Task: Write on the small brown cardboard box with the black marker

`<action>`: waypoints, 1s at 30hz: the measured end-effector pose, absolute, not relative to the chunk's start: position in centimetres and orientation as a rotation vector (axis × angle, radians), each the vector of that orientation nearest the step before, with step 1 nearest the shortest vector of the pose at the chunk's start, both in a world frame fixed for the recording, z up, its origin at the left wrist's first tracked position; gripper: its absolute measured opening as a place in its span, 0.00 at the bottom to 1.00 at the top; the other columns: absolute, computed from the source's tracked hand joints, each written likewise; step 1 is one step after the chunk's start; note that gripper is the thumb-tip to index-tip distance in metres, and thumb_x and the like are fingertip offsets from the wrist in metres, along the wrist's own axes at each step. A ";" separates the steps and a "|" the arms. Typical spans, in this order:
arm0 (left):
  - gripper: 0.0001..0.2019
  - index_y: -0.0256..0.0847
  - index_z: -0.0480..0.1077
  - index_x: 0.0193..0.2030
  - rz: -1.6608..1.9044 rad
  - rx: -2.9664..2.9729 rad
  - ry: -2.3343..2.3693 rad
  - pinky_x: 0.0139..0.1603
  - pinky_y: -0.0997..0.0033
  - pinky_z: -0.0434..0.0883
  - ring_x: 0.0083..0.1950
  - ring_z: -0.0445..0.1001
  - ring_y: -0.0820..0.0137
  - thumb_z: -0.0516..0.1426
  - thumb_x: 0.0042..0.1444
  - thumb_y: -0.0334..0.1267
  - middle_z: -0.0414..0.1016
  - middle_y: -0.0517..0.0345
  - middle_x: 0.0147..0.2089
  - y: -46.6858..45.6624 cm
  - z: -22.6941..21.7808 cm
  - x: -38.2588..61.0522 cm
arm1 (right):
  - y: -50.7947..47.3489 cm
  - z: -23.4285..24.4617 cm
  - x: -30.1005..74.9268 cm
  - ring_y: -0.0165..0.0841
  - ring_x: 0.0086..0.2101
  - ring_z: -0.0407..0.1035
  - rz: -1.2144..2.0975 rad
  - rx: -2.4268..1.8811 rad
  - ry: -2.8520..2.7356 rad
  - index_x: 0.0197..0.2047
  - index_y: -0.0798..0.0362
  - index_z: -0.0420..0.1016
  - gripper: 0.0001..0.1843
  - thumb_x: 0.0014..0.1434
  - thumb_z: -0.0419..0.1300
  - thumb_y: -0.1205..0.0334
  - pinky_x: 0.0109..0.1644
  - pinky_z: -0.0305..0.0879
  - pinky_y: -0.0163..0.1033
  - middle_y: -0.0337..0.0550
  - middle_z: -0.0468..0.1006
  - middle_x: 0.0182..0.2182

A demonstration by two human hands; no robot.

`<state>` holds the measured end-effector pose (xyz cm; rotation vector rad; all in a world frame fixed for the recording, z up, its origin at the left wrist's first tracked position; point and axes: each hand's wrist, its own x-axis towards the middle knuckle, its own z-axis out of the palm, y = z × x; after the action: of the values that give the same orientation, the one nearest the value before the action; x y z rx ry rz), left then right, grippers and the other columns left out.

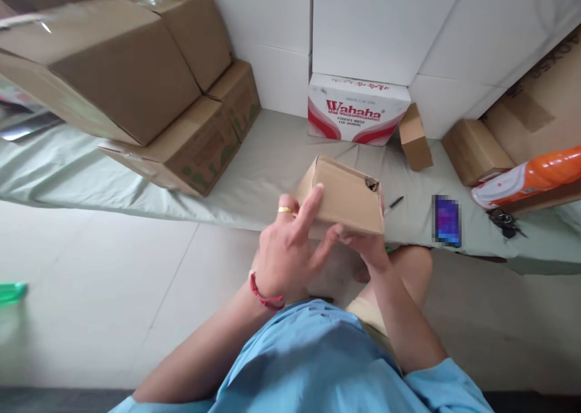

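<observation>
A small brown cardboard box (348,196) is tilted up in front of me, over the front edge of the cloth-covered surface. A dark, ragged patch, perhaps a hole, shows at its far right corner. My right hand (370,249) grips it from below and along the right side, with most of its fingers hidden behind the box. Against the left side and near edge lies my left hand (290,240), index finger stretched onto the upper face and thumb at the near edge. This hand wears a ring and a red bracelet.
Large cartons (122,68) are stacked on the left. A Wahaba-style white-and-red water carton (358,110) stands against the wall, beside a small box (415,137). Rightward lie a pen (394,204), a phone (446,220), keys (505,220) and an orange-and-white bottle-like item (531,174).
</observation>
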<state>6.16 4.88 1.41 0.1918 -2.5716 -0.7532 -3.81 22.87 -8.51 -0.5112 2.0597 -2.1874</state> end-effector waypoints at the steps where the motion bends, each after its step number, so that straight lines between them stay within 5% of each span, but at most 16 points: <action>1: 0.35 0.54 0.63 0.80 -0.819 0.133 -2.535 0.34 0.65 0.77 0.35 0.76 0.66 0.59 0.71 0.59 0.75 0.50 0.53 5.0 1.1 7.0 | 23.0 -8.3 -4.3 0.51 0.70 0.70 -2.274 -0.508 1.960 0.82 0.44 0.56 0.74 0.41 0.81 0.25 0.80 0.62 0.64 0.56 0.74 0.71; 5: 0.39 0.55 0.54 0.83 -1.081 -0.051 -2.335 0.30 0.71 0.73 0.30 0.69 0.71 0.64 0.70 0.50 0.71 0.62 0.40 4.5 -0.6 9.2 | 25.9 -8.5 -5.1 0.52 0.60 0.78 -2.128 -0.559 1.757 0.61 0.47 0.80 0.54 0.35 0.85 0.30 0.72 0.73 0.63 0.51 0.85 0.57; 9: 0.33 0.51 0.65 0.77 -1.208 0.040 -2.350 0.34 0.70 0.75 0.34 0.70 0.71 0.66 0.70 0.53 0.71 0.62 0.39 3.8 -2.4 8.9 | 27.5 -9.1 -3.1 0.53 0.54 0.81 -1.987 -0.355 1.701 0.58 0.47 0.81 0.49 0.36 0.85 0.36 0.60 0.81 0.62 0.51 0.88 0.52; 12: 0.39 0.47 0.65 0.77 -1.385 0.095 -2.443 0.51 0.58 0.82 0.45 0.78 0.64 0.67 0.65 0.62 0.76 0.53 0.49 3.2 -3.7 8.5 | 27.8 -9.5 -1.7 0.52 0.50 0.82 -2.175 -0.060 1.681 0.62 0.48 0.79 0.48 0.42 0.81 0.34 0.53 0.82 0.59 0.52 0.87 0.50; 15: 0.52 0.50 0.59 0.81 -1.610 0.194 -2.496 0.69 0.39 0.77 0.69 0.76 0.49 0.70 0.57 0.69 0.71 0.40 0.68 2.6 -5.3 8.9 | 28.5 -10.2 -1.5 0.51 0.46 0.82 -2.376 0.271 1.700 0.59 0.49 0.79 0.45 0.45 0.76 0.30 0.50 0.82 0.58 0.52 0.87 0.47; 20: 0.68 0.58 0.41 0.87 -2.036 0.353 -2.372 0.66 0.36 0.80 0.80 0.67 0.36 0.72 0.49 0.74 0.59 0.32 0.81 3.4 -7.3 10.7 | 28.5 -11.5 -1.6 0.51 0.51 0.81 -2.452 0.345 1.663 0.59 0.47 0.78 0.40 0.56 0.68 0.25 0.54 0.82 0.59 0.51 0.87 0.50; 23: 0.68 0.59 0.39 0.87 -1.966 0.370 -2.290 0.65 0.40 0.82 0.76 0.71 0.39 0.73 0.49 0.73 0.61 0.35 0.80 4.8 -7.7 11.5 | 26.9 -12.0 -1.1 0.52 0.56 0.81 -2.423 0.288 1.551 0.61 0.47 0.77 0.43 0.57 0.67 0.22 0.58 0.81 0.61 0.52 0.86 0.54; 27: 0.53 0.55 0.52 0.80 -1.565 0.401 -2.295 0.69 0.42 0.79 0.74 0.72 0.44 0.72 0.55 0.63 0.63 0.42 0.76 3.8 -6.7 10.3 | 25.5 -11.6 -0.7 0.50 0.63 0.76 -2.318 0.146 1.570 0.67 0.43 0.74 0.47 0.56 0.69 0.21 0.61 0.81 0.59 0.51 0.81 0.63; 30: 0.49 0.56 0.49 0.78 -1.236 0.378 -2.246 0.69 0.41 0.78 0.77 0.66 0.44 0.72 0.57 0.53 0.51 0.43 0.82 -1.5 -4.6 6.1 | 26.2 -10.3 -0.7 0.44 0.64 0.73 -2.257 0.050 1.620 0.69 0.39 0.73 0.41 0.59 0.72 0.30 0.64 0.79 0.56 0.48 0.76 0.68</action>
<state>6.13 -1.47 -4.64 0.3784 -2.2462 -1.2362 -0.70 26.20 -10.27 0.0498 1.6205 -2.2570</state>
